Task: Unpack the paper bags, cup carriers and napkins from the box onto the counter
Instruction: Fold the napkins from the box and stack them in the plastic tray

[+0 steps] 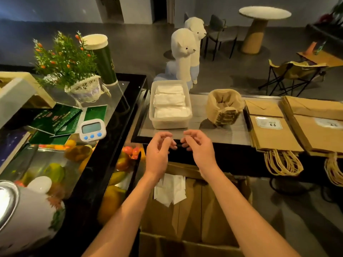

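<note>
Hidden or cut off: the box [187, 216] below the worktop [198, 125] is largely screened by both forearms, and its contents are unclear apart from one white napkin pile [169, 190]. The right bag stack [319, 127] is cut by the frame edge.

Counts:
- two stacks of paper bags; the left bag stack [271, 132] shows fully
- three napkin bundles [169, 102] in one plastic tub [169, 124]
- one curled bundle of cup carriers [224, 108], sheets uncountable, between tub and bags

Bags lie flat, long axis running away from the person, handles hanging over the near edge.

Left grip [159, 147] and right grip [196, 145] have fingers loosely curled and hold nothing. They are close together over the near worktop edge.
</note>
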